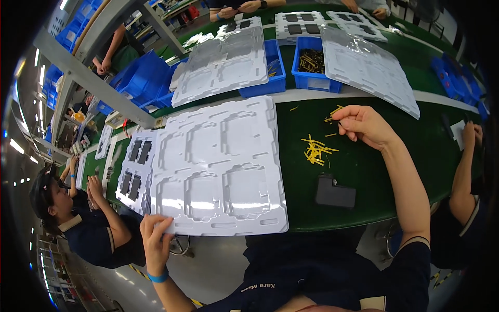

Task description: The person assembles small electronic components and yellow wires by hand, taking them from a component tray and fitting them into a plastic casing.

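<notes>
The left hand [157,243] is closed on the near left corner of a white plastic tray [249,227], which lies along the front edge of the green bench [297,192]. The right hand [366,126] has its fingertips drawn close together above loose yellow strips [315,151]; whether they grip anything, I cannot tell. A black block [335,192] lies between the strips and the bench's front edge.

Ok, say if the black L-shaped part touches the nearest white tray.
Apart: the head view shows bare green tabletop between the black part and the white tray.
</notes>
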Demonstrator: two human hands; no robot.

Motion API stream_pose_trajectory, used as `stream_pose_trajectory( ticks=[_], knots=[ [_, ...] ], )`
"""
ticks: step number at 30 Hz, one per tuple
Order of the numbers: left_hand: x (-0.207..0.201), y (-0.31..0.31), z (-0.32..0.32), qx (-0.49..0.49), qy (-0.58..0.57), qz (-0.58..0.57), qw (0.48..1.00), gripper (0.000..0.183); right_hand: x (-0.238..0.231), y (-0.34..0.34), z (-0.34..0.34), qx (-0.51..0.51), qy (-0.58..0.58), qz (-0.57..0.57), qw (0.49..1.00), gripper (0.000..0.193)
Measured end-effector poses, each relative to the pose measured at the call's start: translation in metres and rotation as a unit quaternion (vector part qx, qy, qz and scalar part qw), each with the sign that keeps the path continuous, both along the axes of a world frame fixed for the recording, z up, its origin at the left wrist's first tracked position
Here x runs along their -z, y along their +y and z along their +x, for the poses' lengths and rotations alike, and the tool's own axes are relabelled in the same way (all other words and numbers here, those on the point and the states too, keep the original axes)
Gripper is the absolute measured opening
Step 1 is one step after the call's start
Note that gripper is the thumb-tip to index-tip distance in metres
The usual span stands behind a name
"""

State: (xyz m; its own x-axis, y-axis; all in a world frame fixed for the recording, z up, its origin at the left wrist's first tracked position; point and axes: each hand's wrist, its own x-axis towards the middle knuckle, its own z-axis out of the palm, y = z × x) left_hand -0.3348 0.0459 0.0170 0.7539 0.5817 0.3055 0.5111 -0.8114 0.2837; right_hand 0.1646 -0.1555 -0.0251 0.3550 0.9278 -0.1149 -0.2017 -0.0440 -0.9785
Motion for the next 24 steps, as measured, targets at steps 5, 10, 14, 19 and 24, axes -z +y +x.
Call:
stream_pose_trajectory(
  ticks=[5, 10, 14, 19, 24],
  knots=[
    [-0.014, 0.013, 0.018, -0.015, 0.06, 0.029, 0.998, 0.051, -0.003, -0.006, -0.003, 0.004, -0.019, -0.014, 1.0, 0.024],
    [-0.052, 0.002, 0.073, 0.066, 0.051, -0.054, 0.995, 0.056, -0.002, -0.005, -0.002, -0.004, -0.03, -0.021, 0.999, 0.025],
    [-0.052, -0.007, 0.159, 0.31, 0.129, -0.014, 0.942, 0.068, -0.003, -0.004, -0.008, -0.014, -0.055, -0.037, 0.998, 0.026],
    [-0.016, 0.007, 0.216, 0.347, 0.189, 0.052, 0.917, 0.086, -0.002, -0.002, -0.01, -0.014, -0.082, -0.054, 0.995, 0.026],
    [0.0, 0.026, 0.23, 0.311, 0.197, 0.062, 0.928, 0.09, -0.004, -0.008, -0.008, 0.008, -0.102, -0.046, 0.994, 0.024]
  ],
)
